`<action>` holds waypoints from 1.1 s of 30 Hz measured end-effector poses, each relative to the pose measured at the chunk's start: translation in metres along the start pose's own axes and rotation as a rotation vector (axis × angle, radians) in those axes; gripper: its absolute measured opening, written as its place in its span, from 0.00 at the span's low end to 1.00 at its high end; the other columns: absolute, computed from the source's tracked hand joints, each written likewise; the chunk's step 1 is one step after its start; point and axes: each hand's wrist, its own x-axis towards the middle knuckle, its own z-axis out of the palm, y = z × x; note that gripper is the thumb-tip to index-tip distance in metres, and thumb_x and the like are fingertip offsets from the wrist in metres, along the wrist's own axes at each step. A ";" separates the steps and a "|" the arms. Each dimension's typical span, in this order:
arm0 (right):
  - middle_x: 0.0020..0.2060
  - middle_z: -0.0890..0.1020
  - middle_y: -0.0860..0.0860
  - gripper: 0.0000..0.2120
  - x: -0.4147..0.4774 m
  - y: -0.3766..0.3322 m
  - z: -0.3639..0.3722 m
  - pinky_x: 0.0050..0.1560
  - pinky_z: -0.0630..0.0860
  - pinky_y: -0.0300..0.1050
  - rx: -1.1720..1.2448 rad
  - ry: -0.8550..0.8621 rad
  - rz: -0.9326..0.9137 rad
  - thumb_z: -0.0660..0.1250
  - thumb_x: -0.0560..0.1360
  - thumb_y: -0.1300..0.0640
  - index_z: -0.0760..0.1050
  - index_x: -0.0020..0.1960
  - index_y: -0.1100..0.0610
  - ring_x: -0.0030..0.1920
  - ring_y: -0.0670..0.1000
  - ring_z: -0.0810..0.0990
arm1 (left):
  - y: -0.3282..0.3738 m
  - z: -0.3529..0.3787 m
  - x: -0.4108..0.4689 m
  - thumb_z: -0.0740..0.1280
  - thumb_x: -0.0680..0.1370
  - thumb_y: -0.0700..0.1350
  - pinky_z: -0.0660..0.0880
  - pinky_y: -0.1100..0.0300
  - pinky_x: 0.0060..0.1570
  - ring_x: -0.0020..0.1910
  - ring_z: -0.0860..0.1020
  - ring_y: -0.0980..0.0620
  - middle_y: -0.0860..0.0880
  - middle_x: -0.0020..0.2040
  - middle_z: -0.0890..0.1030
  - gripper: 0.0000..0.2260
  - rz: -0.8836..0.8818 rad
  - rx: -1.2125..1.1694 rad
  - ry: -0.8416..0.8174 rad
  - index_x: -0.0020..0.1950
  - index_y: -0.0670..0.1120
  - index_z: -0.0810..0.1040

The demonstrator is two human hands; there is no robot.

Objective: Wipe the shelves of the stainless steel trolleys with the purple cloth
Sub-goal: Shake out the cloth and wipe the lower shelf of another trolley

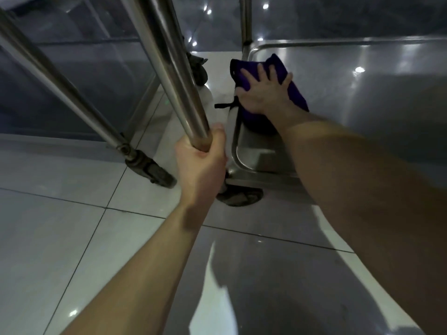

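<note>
Tiled floor (60,238) is filling most of the view, pale glossy tiles reflecting ceiling lights. Two stainless steel trolleys are standing on it side by side.

The right trolley's low shelf (362,105) is showing as a shallow steel tray with a raised rounded rim. The left trolley (72,76) is sitting just beside it, its slanted leg (60,93) running down to a caster.

A thick steel post (174,68) is crossing the view diagonally, from top centre down to the near corner of the low shelf. Its lower end is hidden by the hand.

Both bare forearms are reaching in from the bottom edge.

The purple cloth (298,95) is lying bunched on the low shelf, near its left rim and towards the far left corner.

The right hand (263,93) is pressing flat on top of the cloth, palm down, fingers straight and spread. It is not gripping.

The left hand (200,163) is clenching round the thick post, fingers wrapped and thumb up along it.

Black casters are showing under the near corner of the right trolley (239,197), under the left trolley's leg (154,174) and further back (199,73).

A thin black strap (225,105) is sticking out over the shelf rim beside the cloth. Cannot tell what it belongs to.
</note>
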 end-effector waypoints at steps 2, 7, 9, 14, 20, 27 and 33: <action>0.88 0.47 0.54 0.34 -0.012 -0.002 0.001 0.79 0.35 0.76 -0.004 0.013 -0.024 0.45 0.83 0.33 0.47 0.88 0.40 0.87 0.63 0.43 | 0.001 0.001 -0.003 0.69 0.85 0.44 0.72 0.56 0.25 0.25 0.73 0.52 0.48 0.27 0.73 0.18 -0.021 -0.010 0.017 0.34 0.51 0.73; 0.88 0.48 0.52 0.32 -0.095 -0.015 0.014 0.81 0.36 0.74 0.037 0.049 -0.146 0.47 0.86 0.36 0.49 0.88 0.41 0.87 0.59 0.45 | 0.004 0.004 -0.006 0.69 0.83 0.46 0.68 0.53 0.24 0.25 0.72 0.48 0.35 0.29 0.71 0.21 -0.052 -0.038 0.034 0.38 0.33 0.68; 0.88 0.49 0.51 0.31 -0.140 -0.016 0.022 0.82 0.38 0.74 0.037 0.047 -0.226 0.48 0.86 0.37 0.48 0.88 0.41 0.87 0.58 0.44 | 0.008 0.004 -0.006 0.69 0.83 0.44 0.70 0.56 0.24 0.25 0.74 0.48 0.40 0.27 0.74 0.20 -0.073 -0.025 0.039 0.36 0.35 0.71; 0.87 0.58 0.47 0.29 -0.232 -0.002 0.020 0.84 0.44 0.69 0.089 0.037 -0.349 0.55 0.87 0.43 0.57 0.87 0.42 0.86 0.54 0.52 | 0.019 -0.001 -0.009 0.69 0.84 0.43 0.76 0.57 0.33 0.29 0.80 0.52 0.45 0.31 0.81 0.16 -0.162 0.062 -0.004 0.40 0.35 0.80; 0.72 0.76 0.51 0.27 -0.278 0.012 0.002 0.76 0.65 0.60 0.010 0.065 -0.346 0.68 0.81 0.54 0.67 0.79 0.49 0.72 0.56 0.71 | 0.034 -0.010 -0.013 0.74 0.82 0.49 0.75 0.56 0.46 0.38 0.81 0.58 0.54 0.38 0.83 0.09 -0.266 0.169 -0.100 0.46 0.47 0.84; 0.64 0.79 0.55 0.21 -0.313 0.029 -0.061 0.65 0.74 0.54 0.142 0.009 -0.193 0.68 0.82 0.59 0.71 0.74 0.57 0.62 0.58 0.77 | 0.089 -0.050 -0.041 0.75 0.81 0.52 0.79 0.45 0.66 0.61 0.82 0.40 0.42 0.61 0.82 0.26 -0.632 0.572 -0.286 0.74 0.40 0.74; 0.65 0.79 0.55 0.17 -0.390 0.013 -0.166 0.62 0.76 0.53 0.202 -0.082 -0.176 0.60 0.86 0.57 0.71 0.74 0.56 0.62 0.57 0.77 | 0.224 -0.072 -0.070 0.68 0.87 0.49 0.78 0.48 0.55 0.53 0.84 0.41 0.34 0.61 0.85 0.16 -0.816 0.383 -0.428 0.64 0.37 0.81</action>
